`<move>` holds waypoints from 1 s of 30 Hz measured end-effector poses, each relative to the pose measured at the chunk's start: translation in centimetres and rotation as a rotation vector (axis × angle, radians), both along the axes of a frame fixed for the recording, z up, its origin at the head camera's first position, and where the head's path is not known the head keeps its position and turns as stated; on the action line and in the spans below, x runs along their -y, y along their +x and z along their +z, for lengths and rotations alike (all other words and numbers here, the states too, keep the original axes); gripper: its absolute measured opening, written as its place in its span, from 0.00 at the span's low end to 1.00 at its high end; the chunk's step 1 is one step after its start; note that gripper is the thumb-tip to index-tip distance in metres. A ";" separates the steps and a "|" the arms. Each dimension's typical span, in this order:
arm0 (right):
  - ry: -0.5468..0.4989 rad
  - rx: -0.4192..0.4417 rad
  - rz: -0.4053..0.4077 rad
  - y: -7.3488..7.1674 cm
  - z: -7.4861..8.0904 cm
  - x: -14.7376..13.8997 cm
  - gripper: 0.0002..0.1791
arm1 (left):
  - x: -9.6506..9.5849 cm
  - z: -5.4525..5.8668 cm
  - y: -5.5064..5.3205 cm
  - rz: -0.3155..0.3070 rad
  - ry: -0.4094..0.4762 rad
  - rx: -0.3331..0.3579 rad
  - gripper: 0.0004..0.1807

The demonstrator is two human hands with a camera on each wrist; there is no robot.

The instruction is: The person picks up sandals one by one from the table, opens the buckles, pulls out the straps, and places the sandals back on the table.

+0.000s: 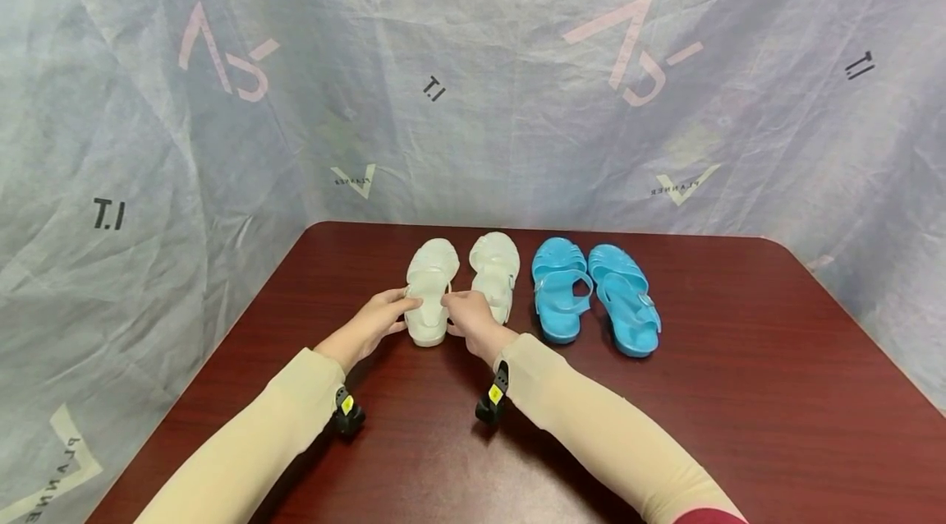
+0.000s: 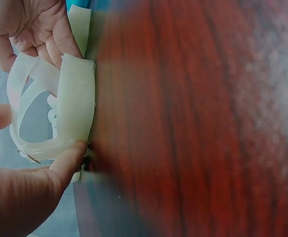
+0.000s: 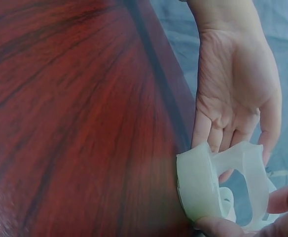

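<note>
Pale grey cloth (image 1: 473,31) with printed marks hangs behind your dark red wood-grain table (image 1: 702,401). Leftmost white sandal (image 1: 426,286) is at the table's far half, toe toward the cloth, heel toward you; can't tell if it's flat or slightly raised. You've got it from both sides: left hand (image 1: 380,314) pinches its left edge near the heel, thumb on top; right hand (image 1: 475,317) pinches the opposite edge, both grips narrow. Your right hand fills the gap to the second white sandal (image 1: 496,261) and covers part of its near left side; contact with it, can't tell. That one lies just beside, toe also away from you. Further right, two blue sandals: one (image 1: 559,294) with its strap looped up over the sole, then the other (image 1: 626,302), angled, heel out to the right. Black wrist units (image 1: 349,413) hang under your cream sleeves (image 1: 262,425), near the tabletop.
</note>
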State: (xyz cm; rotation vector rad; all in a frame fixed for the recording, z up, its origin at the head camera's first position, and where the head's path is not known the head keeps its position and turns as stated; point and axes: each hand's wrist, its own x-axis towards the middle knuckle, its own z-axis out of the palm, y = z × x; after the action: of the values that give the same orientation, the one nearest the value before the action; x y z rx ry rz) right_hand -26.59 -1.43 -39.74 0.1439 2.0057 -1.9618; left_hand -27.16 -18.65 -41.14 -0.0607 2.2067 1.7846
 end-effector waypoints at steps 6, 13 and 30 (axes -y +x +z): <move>0.000 -0.004 -0.006 0.3 -0.3 0.1 0.25 | -0.1 0.0 0.3 0.009 -0.026 0.001 0.35; -0.002 0.004 -0.018 0.5 0.0 0.0 0.24 | -0.3 0.1 0.4 0.012 -0.018 -0.004 0.35; 0.005 -0.008 -0.026 1.1 -0.1 0.1 0.24 | -0.1 0.1 1.0 -0.001 -0.022 0.003 0.35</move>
State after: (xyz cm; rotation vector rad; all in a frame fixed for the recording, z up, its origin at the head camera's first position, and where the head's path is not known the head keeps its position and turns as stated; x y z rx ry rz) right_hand -25.51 -1.51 -39.89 0.1650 2.0237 -1.9766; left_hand -26.11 -18.50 -41.06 -0.0664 2.2242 1.7588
